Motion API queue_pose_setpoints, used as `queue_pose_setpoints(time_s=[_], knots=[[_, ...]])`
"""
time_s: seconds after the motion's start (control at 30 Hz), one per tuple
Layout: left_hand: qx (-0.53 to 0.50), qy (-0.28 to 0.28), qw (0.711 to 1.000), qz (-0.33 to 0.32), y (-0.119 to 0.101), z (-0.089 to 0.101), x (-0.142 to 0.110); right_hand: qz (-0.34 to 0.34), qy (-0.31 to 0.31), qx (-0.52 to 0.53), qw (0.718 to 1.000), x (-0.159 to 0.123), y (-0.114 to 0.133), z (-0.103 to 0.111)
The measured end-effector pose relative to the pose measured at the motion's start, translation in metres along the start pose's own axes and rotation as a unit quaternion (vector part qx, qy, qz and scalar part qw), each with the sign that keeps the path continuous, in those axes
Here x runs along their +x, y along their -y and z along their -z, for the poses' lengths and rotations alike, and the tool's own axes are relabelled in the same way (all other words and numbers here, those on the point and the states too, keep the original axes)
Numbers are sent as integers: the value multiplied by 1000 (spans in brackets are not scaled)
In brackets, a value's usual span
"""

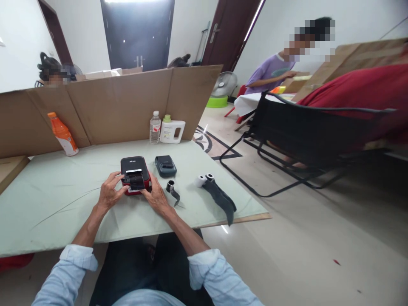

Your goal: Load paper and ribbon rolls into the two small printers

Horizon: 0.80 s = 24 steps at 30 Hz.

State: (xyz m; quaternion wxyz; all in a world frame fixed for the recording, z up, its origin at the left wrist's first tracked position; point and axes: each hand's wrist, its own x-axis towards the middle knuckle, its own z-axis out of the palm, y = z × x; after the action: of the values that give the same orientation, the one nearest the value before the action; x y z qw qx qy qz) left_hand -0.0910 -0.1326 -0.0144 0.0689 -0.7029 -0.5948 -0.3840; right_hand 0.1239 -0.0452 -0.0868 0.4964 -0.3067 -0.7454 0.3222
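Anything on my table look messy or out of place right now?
Yes, the black strip at the right: it trails loose to the table's near edge instead of being wound up. The roll by your right hand has a curled loose tail too. I see no spill.

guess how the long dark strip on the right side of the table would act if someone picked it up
The dark strip is probably floppy, since it lies in loose bends. It's likely light, as it looks thin. The small white roll beside its far end looks round, so it might roll if nudged.
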Motion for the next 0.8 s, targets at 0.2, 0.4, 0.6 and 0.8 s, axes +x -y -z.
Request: queue_pose_setpoints(time_s=[0.2,0.4,0.6,0.8], knots=[[14,-3,1000,8,0,-3,-2,16,-7,-6,1000,10,6,0],[18,-9,1000,15,-1,-7,-2,10,-12,-17,1000,7,-4,-6],[4,1,1000,30,-4,-6,1,3,-16,-37,999,4,-6,-9],[14,32,998,48,-6,-1,6,6,-15,-26,1000,5,-4,-9]])
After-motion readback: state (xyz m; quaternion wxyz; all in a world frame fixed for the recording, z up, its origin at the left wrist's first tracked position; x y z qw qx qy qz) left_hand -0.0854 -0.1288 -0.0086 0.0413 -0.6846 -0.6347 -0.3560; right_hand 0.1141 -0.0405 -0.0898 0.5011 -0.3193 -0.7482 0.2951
